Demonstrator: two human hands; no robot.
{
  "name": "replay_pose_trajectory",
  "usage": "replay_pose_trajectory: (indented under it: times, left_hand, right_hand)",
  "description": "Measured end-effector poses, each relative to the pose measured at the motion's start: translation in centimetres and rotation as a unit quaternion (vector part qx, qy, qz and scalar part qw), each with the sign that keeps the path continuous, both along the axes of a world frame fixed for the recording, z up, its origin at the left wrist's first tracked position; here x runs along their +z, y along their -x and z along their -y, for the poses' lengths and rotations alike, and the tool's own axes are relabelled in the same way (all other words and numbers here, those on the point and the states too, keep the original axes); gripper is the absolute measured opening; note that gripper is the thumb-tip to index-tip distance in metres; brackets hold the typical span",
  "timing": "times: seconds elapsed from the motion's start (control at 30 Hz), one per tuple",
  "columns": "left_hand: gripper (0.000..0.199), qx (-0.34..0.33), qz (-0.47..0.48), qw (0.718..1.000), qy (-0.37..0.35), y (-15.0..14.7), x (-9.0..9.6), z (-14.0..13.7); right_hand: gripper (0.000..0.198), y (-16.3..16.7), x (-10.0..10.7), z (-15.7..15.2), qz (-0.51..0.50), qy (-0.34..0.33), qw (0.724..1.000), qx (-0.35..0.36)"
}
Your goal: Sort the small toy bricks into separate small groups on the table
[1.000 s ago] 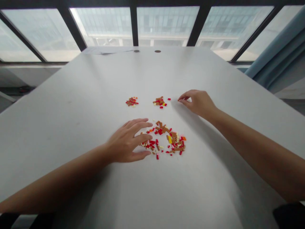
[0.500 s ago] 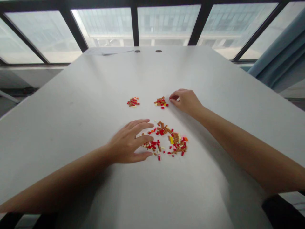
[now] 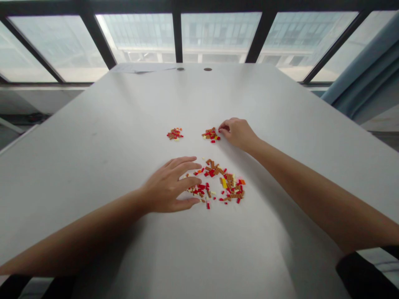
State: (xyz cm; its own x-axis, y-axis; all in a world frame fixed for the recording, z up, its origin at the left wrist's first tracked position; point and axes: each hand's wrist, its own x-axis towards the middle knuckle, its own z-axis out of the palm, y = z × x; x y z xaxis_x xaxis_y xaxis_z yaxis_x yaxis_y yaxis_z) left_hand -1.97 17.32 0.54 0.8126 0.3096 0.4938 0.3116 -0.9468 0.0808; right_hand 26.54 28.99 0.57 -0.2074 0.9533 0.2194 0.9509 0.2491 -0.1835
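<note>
A large loose pile of small building bricks (image 3: 229, 192), brown, red, yellow and cream, is spread on the white table. My left hand (image 3: 170, 185) lies at its left side, fingers spread, the fingertips over the nearest bricks. Farther back is a smaller brick pile (image 3: 210, 133) of brown, red and yellow. At that pile's right edge my right hand (image 3: 237, 132) is closed in a pinch, with a bit of red brick showing at the fingertips. Another small brick pile (image 3: 175, 133) sits to its left.
The white table (image 3: 124, 124) reaches back to a row of windows with dark frames (image 3: 177, 39). Thin sheets of paper (image 3: 137, 69) lie at the far left edge, near two round cable holes (image 3: 208, 69). A blue curtain (image 3: 364, 68) hangs on the right.
My right hand has moved slightly left, closer to the small right pile, still pinched. The left hand stays spread beside the large pile. The camera view has tilted a little.
</note>
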Motion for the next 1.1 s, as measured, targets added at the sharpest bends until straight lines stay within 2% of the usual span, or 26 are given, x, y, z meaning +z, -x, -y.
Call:
replay_pose_trajectory:
  times: [0.33,0.67,0.93,1.1]
  left_hand:
    - [0.025,-0.002,-0.002,1.000,0.002,0.0,-0.1,0.0]
    - [0.025,-0.003,-0.006,1.000,0.005,0.1,0.1,0.0]
    - [0.025,-0.002,-0.001,1.000,0.001,0.0,-0.1,-0.1]
    - [0.025,-0.007,0.003,1.000,0.002,0.0,-0.1,-0.1]
  right_hand:
    - [0.027,0.4,0.6,-0.2,-0.007,0.034,0.999,-0.009]
    - [0.027,0.8,0.5,-1.1,0.007,0.016,0.999,-0.045]
    - [0.023,0.9,0.6,-2.0,-0.003,0.024,0.999,-0.036]
    - [0.029,1.1,1.1,-1.8,-0.021,0.020,0.999,-0.016]
